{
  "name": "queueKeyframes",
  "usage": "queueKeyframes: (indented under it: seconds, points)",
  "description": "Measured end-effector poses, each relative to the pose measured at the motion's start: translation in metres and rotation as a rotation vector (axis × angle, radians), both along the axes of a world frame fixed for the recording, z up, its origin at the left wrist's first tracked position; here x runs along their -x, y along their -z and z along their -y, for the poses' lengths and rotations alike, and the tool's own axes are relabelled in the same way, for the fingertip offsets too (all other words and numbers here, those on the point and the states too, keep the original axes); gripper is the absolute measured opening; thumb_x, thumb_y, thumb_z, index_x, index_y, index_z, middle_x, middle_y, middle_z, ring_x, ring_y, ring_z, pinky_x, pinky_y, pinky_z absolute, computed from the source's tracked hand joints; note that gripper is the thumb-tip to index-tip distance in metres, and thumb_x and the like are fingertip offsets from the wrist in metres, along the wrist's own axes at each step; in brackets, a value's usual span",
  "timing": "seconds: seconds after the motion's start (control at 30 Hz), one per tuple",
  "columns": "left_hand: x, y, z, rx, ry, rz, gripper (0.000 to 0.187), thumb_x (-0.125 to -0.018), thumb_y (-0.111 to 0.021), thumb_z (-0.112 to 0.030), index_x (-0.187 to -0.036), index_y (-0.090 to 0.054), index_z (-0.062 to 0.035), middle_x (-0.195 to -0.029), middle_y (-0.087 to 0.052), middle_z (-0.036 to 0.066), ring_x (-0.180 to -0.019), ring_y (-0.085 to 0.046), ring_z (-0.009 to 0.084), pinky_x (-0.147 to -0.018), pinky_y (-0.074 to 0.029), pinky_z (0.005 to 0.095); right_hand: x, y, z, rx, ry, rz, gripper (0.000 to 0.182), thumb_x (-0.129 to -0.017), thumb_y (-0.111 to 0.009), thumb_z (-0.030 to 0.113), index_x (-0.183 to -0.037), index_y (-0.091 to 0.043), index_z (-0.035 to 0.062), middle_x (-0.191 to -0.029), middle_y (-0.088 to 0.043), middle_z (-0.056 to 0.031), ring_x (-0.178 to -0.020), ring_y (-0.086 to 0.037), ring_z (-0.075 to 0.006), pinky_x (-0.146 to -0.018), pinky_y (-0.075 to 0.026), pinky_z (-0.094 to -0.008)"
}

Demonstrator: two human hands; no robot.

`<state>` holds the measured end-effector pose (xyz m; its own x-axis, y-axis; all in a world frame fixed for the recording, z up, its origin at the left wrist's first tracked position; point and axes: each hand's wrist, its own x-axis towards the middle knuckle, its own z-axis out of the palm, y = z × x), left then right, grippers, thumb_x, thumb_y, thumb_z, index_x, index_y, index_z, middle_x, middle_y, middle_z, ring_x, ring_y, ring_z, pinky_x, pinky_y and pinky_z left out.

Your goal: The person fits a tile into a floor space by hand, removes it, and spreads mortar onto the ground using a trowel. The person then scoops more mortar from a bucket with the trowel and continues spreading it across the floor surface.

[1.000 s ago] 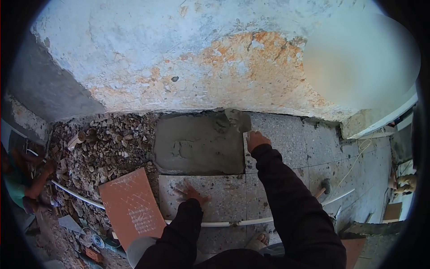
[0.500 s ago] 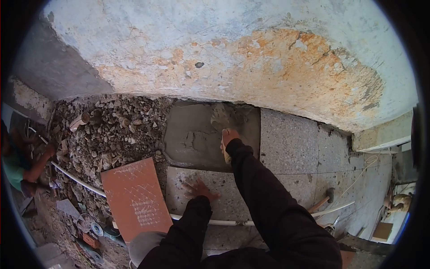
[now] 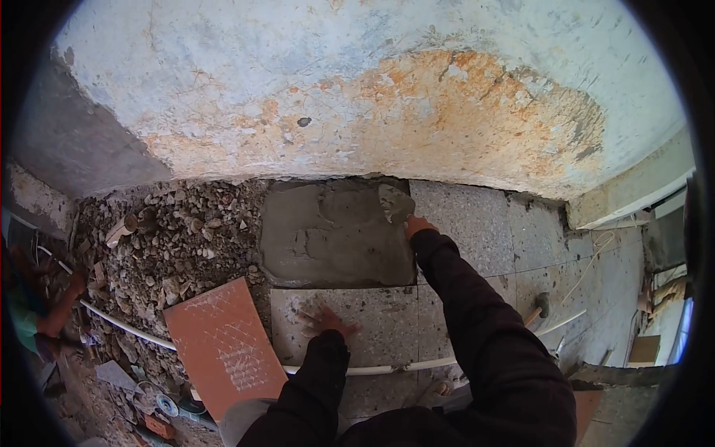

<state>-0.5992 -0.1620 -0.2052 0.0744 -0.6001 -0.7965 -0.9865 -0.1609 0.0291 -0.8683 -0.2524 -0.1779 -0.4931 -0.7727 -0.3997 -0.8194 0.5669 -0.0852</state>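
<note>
The mortar bed (image 3: 335, 235) against the wall (image 3: 357, 89) was spread but unsmoothed and untiled, the right hand (image 3: 417, 225) gripping a loaded trowel (image 3: 395, 203) at its far corner, the left hand (image 3: 324, 322) flat, fingers splayed, on a laid tile (image 3: 372, 328).

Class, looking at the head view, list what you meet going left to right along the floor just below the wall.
Rubble → wet mortar bed → trowel → right hand → laid grey tiles.
</note>
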Motion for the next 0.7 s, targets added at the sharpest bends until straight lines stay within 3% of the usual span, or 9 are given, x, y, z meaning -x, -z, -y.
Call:
queueKeyframes:
  seconds: [0.07, 0.17, 0.23, 0.33, 0.47, 0.53, 0.57, 0.63, 0.7]
  points:
    - [-0.001, 0.0, -0.001, -0.012, 0.025, 0.009, 0.125, -0.051, -0.068, -0.059, -0.128, 0.019, -0.013, -0.135, 0.005, 0.024, -0.118, 0.017, 0.0484, -0.092, -0.007, 0.0619, -0.004, 0.015, 0.004, 0.046, 0.095, 0.054, 0.033, -0.082, -0.041, 0.029, -0.101, -0.051, 0.0046, -0.097, -0.055, -0.0188, -0.091, -0.053, -0.032, -0.077, -0.042, -0.0427]
    - [0.0, -0.007, 0.002, -0.038, 0.018, 0.013, 0.121, -0.053, -0.067, -0.057, -0.129, 0.017, -0.0148, -0.136, 0.006, 0.021, -0.119, 0.018, 0.0456, -0.092, -0.007, 0.0613, -0.015, 0.004, 0.011, 0.278, 0.118, 0.112, 0.033, -0.082, -0.042, 0.03, -0.094, -0.051, 0.0, -0.088, -0.057, -0.0175, -0.079, -0.058, -0.0301, -0.065, -0.047, -0.0418]
    - [0.001, -0.008, 0.003, -0.067, -0.015, 0.01, 0.117, -0.055, -0.068, -0.054, -0.13, 0.014, -0.0165, -0.136, 0.01, 0.018, -0.12, 0.019, 0.0425, -0.093, -0.007, 0.0604, -0.019, -0.032, 0.006, 0.203, 0.766, 1.024, 0.032, -0.082, -0.043, 0.031, -0.087, -0.049, -0.0008, -0.076, -0.056, -0.014, -0.061, -0.057, -0.0255, -0.05, -0.047, -0.0386]
    - [-0.001, -0.005, 0.002, -0.061, -0.04, -0.016, 0.118, -0.055, -0.069, -0.053, -0.13, 0.015, -0.0167, -0.135, 0.011, 0.02, -0.12, 0.019, 0.0427, -0.093, -0.007, 0.0605, -0.008, -0.043, -0.009, 0.315, 0.817, 1.154, 0.03, -0.083, -0.042, 0.03, -0.082, -0.048, 0.0013, -0.066, -0.053, -0.0111, -0.049, -0.052, -0.0217, -0.04, -0.044, -0.0347]
    - [0.002, -0.012, 0.001, -0.01, -0.017, 0.002, 0.122, -0.053, -0.069, -0.055, -0.129, 0.017, -0.0148, -0.134, 0.01, 0.024, -0.119, 0.017, 0.0452, -0.092, -0.005, 0.0613, 0.01, -0.009, 0.0, 0.279, 0.806, 1.019, 0.027, -0.082, -0.042, 0.027, -0.084, -0.048, 0.001, -0.065, -0.053, -0.0121, -0.049, -0.052, -0.0236, -0.042, -0.044, -0.0365]
    - [0.001, -0.009, 0.005, -0.01, 0.009, 0.012, 0.124, -0.052, -0.067, -0.058, -0.129, 0.018, -0.0128, -0.133, 0.009, 0.026, -0.119, 0.017, 0.047, -0.092, -0.005, 0.0616, 0.027, 0.047, 0.013, 0.234, 0.215, 0.447, 0.025, -0.081, -0.041, 0.025, -0.086, -0.047, 0.0006, -0.064, -0.053, -0.0127, -0.049, -0.051, -0.0246, -0.042, -0.044, -0.0382]
    - [0.0, -0.004, 0.004, -0.028, -0.009, 0.005, 0.123, -0.052, -0.069, -0.054, -0.129, 0.018, -0.0149, -0.133, 0.012, 0.024, -0.119, 0.018, 0.0458, -0.092, -0.005, 0.0616, 0.015, 0.026, 0.015, 0.236, 0.212, 0.449, 0.025, -0.081, -0.041, 0.025, -0.086, -0.047, 0.0006, -0.064, -0.053, -0.0127, -0.049, -0.051, -0.0246, -0.042, -0.044, -0.0382]
    - [0.0, -0.003, 0.001, -0.051, -0.022, -0.001, 0.122, -0.053, -0.072, -0.051, -0.13, 0.017, -0.017, -0.134, 0.015, 0.022, -0.119, 0.019, 0.0446, -0.092, -0.005, 0.0616, -0.005, -0.012, 0.014, 0.325, 0.864, 1.031, 0.026, -0.082, -0.042, 0.025, -0.083, -0.046, 0.0001, -0.064, -0.052, -0.0139, -0.05, -0.053, -0.0277, -0.043, -0.044, -0.0411]
    - [0.001, -0.013, 0.003, -0.025, -0.071, -0.049, 0.122, -0.053, -0.072, -0.05, -0.129, 0.017, -0.0169, -0.132, 0.018, 0.024, -0.119, 0.02, 0.0447, -0.092, -0.005, 0.0615, -0.001, -0.005, 0.016, 0.416, 0.972, 1.202, 0.026, -0.082, -0.043, 0.025, -0.085, -0.046, -0.0003, -0.065, -0.053, -0.0139, -0.051, -0.053, -0.0268, -0.043, -0.045, -0.0403]
